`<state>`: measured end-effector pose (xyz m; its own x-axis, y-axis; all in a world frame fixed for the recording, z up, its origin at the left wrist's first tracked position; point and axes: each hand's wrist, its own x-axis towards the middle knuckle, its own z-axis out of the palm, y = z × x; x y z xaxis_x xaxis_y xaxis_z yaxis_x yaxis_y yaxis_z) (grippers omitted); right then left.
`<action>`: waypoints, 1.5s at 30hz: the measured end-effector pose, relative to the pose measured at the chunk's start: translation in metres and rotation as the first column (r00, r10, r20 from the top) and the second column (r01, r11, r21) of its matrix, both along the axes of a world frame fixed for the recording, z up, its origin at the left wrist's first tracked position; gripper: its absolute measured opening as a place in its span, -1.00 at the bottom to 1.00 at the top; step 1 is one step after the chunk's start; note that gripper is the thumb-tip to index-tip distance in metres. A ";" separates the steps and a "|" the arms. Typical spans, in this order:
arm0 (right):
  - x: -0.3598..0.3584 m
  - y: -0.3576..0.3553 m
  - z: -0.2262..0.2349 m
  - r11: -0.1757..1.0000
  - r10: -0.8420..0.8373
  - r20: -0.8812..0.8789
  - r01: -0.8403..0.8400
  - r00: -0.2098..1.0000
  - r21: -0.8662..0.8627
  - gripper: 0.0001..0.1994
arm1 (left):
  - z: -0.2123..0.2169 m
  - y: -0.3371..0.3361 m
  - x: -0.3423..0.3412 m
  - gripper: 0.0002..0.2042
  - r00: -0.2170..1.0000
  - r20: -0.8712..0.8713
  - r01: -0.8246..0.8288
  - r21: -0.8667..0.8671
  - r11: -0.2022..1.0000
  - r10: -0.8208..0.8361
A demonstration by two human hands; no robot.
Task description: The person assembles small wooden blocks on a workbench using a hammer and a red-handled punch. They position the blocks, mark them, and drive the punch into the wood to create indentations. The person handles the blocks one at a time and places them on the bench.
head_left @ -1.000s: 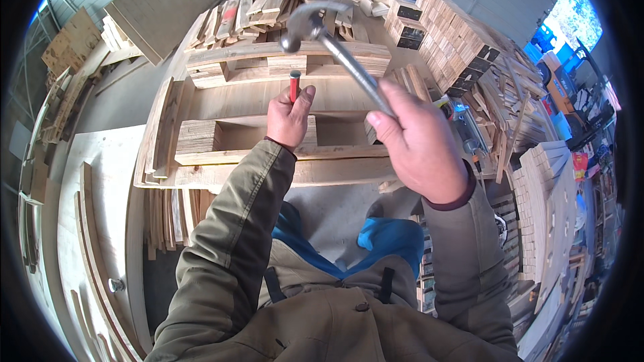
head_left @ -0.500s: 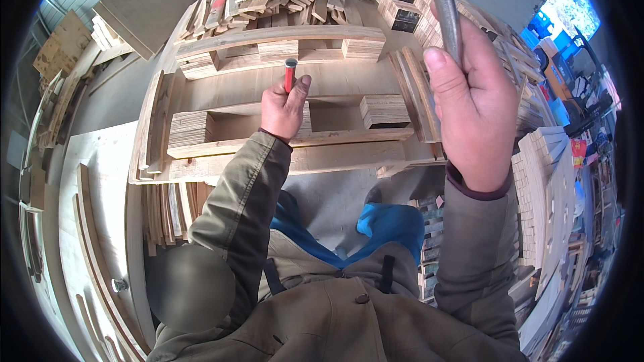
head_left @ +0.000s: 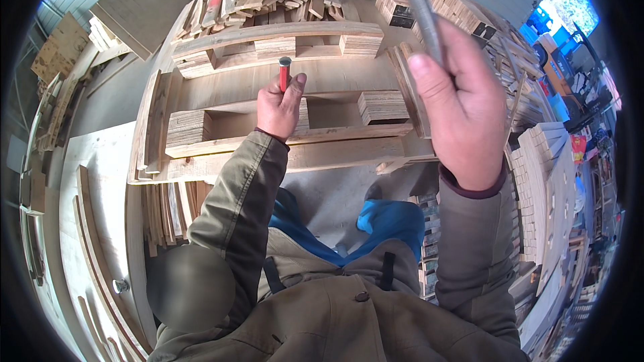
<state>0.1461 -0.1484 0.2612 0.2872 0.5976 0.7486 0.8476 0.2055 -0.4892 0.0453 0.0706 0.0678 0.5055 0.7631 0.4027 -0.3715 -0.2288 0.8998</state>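
Left hand [head_left: 278,108] extended forward, pinched closed, right hand [head_left: 463,114] raised, fisted grip

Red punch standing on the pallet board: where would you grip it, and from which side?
Grip the red shaft of the punch low down, from the near side, as the left hand does now. It stands upright with its dark head on top, which should stay clear for the hammer handle raised in the right hand.

Wooden pallet [head_left: 282,154] on concrete floor [head_left: 335,194]
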 end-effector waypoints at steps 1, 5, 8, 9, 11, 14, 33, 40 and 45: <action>-0.001 0.000 0.000 0.999 0.010 -0.065 -0.007 0.998 0.047 -0.66 | -0.001 0.001 0.000 -0.64 1.000 -0.015 0.001 -0.020 1.000 -0.001; -0.006 -0.001 -0.011 0.999 -0.031 -0.138 0.036 0.990 0.031 -0.65 | -0.003 0.002 0.001 -0.64 1.000 0.002 -0.003 0.004 1.000 0.003; -0.006 0.001 -0.026 0.953 -0.019 0.022 0.025 1.000 -0.302 -0.67 | -0.003 0.001 0.002 -0.64 1.000 0.013 -0.004 -0.008 1.000 0.004; -0.004 0.002 -0.030 0.887 0.013 0.085 0.028 0.996 -0.460 -0.68 | -0.003 0.001 0.002 -0.64 1.000 0.010 -0.007 -0.021 1.000 0.008; -0.001 0.004 -0.036 0.880 0.002 0.097 0.044 0.995 -0.474 -0.72 | -0.003 0.001 0.002 -0.64 1.000 0.009 -0.003 -0.020 1.000 0.004; 0.004 -0.001 -0.029 0.900 -0.068 0.052 0.084 0.996 -0.427 -0.73 | -0.003 0.001 -0.001 -0.65 1.000 0.011 -0.004 0.001 1.000 0.004; 0.003 0.008 -0.033 0.917 -0.028 0.126 0.076 0.992 -0.392 -0.66 | 0.000 -0.002 -0.002 -0.63 1.000 0.006 -0.026 0.021 0.999 0.025; 0.001 0.004 -0.004 0.995 -0.047 -0.211 0.065 0.976 0.078 -0.65 | -0.001 -0.003 -0.001 -0.65 1.000 0.012 0.002 -0.030 1.000 -0.001; -0.003 0.005 -0.029 0.981 -0.089 -0.040 0.081 0.995 -0.178 -0.66 | -0.003 -0.001 -0.001 -0.65 1.000 0.008 0.004 -0.022 1.000 -0.004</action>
